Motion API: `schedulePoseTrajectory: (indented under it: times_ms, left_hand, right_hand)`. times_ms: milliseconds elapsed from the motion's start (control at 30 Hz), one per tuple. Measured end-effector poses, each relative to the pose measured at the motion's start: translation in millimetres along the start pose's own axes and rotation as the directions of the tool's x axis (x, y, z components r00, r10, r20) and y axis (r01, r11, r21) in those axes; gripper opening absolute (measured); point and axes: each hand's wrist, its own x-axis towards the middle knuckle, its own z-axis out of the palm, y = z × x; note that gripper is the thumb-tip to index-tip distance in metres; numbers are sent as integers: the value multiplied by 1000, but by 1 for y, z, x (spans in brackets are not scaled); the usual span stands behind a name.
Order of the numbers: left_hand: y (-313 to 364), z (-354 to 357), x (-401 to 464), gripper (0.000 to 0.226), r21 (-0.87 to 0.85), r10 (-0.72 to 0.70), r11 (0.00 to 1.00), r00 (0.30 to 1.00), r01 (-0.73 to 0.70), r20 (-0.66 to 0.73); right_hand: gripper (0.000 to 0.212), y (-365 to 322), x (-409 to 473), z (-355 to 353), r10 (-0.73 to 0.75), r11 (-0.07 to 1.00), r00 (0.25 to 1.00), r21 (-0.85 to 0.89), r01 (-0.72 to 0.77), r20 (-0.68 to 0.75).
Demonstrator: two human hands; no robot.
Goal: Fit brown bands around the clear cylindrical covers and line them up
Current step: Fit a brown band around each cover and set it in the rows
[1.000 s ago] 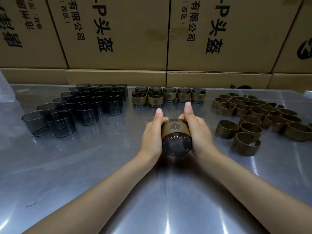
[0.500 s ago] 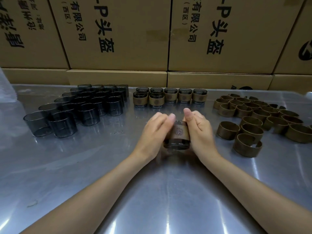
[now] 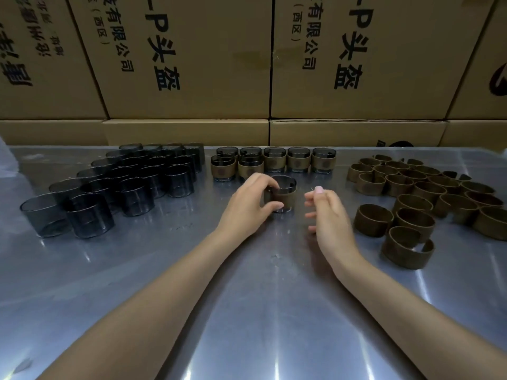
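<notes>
Your left hand (image 3: 248, 207) grips a banded cover (image 3: 282, 194) that stands upright on the steel bench (image 3: 247, 311), fingers curled over its rim and thumb against its lower side. Your right hand (image 3: 330, 215) hangs just beside it on the right, not touching it, fingers loosely curled and holding nothing. The cover sits just in front of the finished banded covers (image 3: 274, 160), which stand in two short rows near the middle of the bench's far edge. Toward the far left corner, the bare smoky-clear covers (image 3: 131, 185) stand packed in rows running diagonally toward you. Along the right side, the loose brown bands (image 3: 419, 198) lie in a cluster, the nearest one (image 3: 406, 249) split open at its seam. Printed cardboard cartons (image 3: 192, 64) are stacked behind the far edge.
</notes>
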Motion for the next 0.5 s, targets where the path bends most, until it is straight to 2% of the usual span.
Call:
schedulePoseTrajectory:
  times_ms: [500]
  left_hand:
    - [-47, 47, 85, 38, 293, 58, 955, 998, -44, -40]
  right_hand:
    - [44, 8, 2, 6, 20, 998, 990, -64, -11, 139]
